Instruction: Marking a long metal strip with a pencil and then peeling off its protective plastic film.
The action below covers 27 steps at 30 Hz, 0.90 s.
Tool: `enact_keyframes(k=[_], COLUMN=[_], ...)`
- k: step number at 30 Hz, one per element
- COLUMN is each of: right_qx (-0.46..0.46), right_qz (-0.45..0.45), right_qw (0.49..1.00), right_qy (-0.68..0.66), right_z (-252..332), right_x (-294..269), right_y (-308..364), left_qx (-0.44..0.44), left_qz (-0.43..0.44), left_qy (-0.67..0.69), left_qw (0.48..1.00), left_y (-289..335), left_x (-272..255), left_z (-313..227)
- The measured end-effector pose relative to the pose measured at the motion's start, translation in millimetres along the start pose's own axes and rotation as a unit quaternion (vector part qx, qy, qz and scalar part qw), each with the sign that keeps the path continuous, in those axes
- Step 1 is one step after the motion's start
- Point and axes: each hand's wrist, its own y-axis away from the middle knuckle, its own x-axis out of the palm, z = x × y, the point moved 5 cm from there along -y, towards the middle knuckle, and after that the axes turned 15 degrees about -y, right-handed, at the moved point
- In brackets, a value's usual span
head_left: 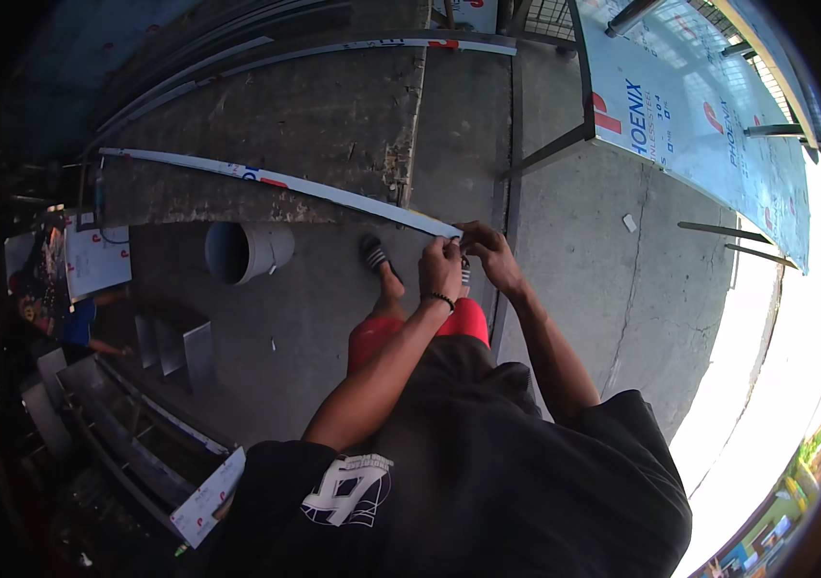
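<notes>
A long, narrow metal strip covered in white protective film with blue and red print slants across the top of a worn workbench. Its near right end juts past the bench edge, where both of my hands meet. My left hand, with a dark beaded bracelet at the wrist, pinches that end with thumb and fingers. Just to the right, my right hand has its fingers bent round the same tip. My fingers hide the very end of the strip, so I cannot see exactly what lies between them.
A white bucket lies on its side below the bench. Film-covered sheet metal on legs stands at the upper right. Metal frames and another person's arm are at left. A metal bar runs beside the bench.
</notes>
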Motion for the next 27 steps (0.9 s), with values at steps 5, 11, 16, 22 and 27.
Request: enact_keyframes(k=[5, 11, 16, 22, 27], right_qx=[-0.028, -0.022, 0.004, 0.001, -0.023], right_qz=[-0.001, 0.014, 0.024, 0.014, -0.007], right_qw=[1.000, 1.000, 1.000, 0.999, 1.000], right_qy=[0.009, 0.012, 0.003, 0.036, 0.007], right_z=[3.7, 2.9, -2.8, -13.7, -9.6], right_x=[7.9, 2.4, 2.0, -0.8, 5.1], right_y=[0.6, -0.7, -0.2, -4.6, -2.8], left_qx=[-0.066, -0.185, -0.084, -0.031, -0.084], left_qz=[0.024, 0.262, 0.057, 0.001, 0.025], left_qy=[0.256, 0.583, 0.232, 0.012, 0.125], left_qw=[0.964, 0.746, 0.968, 0.999, 0.988], left_y=[-15.7, 2.3, -1.6, -6.8, -7.8], left_x=[20.4, 31.3, 14.9, 8.7, 9.3], left_z=[35.1, 32.1, 24.4, 20.0, 20.6])
